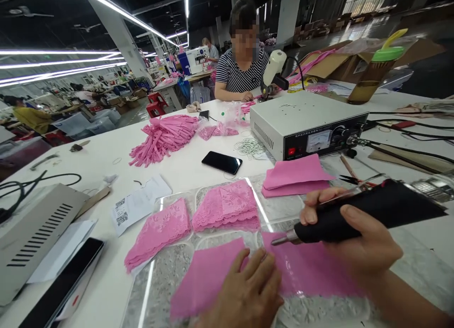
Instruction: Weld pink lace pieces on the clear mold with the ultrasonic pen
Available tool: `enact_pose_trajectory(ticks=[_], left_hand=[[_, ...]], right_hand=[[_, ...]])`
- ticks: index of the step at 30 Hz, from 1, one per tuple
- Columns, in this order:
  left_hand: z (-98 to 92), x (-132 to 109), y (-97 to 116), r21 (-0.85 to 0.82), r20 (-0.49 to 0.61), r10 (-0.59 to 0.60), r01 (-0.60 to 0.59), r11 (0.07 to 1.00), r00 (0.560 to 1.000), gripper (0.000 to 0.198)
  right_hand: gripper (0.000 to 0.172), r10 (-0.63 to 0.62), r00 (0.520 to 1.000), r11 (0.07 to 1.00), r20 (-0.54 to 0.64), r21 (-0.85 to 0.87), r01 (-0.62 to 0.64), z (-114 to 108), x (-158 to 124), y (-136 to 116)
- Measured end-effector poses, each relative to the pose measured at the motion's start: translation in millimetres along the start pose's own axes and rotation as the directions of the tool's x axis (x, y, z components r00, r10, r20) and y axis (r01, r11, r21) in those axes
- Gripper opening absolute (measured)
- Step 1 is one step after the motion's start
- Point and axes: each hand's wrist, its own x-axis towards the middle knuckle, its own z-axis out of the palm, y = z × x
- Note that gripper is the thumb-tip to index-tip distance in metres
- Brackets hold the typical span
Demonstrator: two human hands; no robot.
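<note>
My left hand lies flat with fingers spread on a pink fabric piece on the glass plate. My right hand is wrapped round a black handheld tool; its metal tip points left, just above a second pink fabric piece. Two stacks of pink lace lie beyond my hands, and a folded pink stack lies to the right.
A white control box with a gauge stands behind the folded stack, cables running right. A black phone, a heap of pink strips and paper labels lie on the white table. A seated person works opposite. A grey box stands left.
</note>
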Motion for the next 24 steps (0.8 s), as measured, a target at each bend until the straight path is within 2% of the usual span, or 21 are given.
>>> enact_pose_trajectory(ticks=[3,6,10,16,24], left_hand=[[12.2,-5,-1,0.021,-0.080,0.017,-0.015,1.000,0.997,0.023],[17.4,-8,-1,0.026,-0.106,0.033,-0.030,0.999,0.994,0.027],[18.6,-9,0,0.031,-0.082,0.042,-0.039,0.999,0.996,0.034],[18.4,-10,0,0.046,-0.063,0.065,-0.062,0.997,0.996,0.037],[20.2,-11,2,0.059,-0.022,0.065,-0.063,0.996,0.998,0.039]], right_hand=[[0.019,-0.054,0.998,0.999,0.027,0.004,0.054,2,-1,6],[0.019,-0.111,0.991,0.993,0.070,-0.030,0.114,2,-1,8],[0.020,-0.107,0.991,0.992,0.085,-0.051,0.112,2,-1,9],[0.023,-0.043,0.999,0.998,0.011,-0.050,0.043,2,-1,11],[0.025,-0.065,0.998,0.992,-0.005,-0.111,0.064,6,-2,12]])
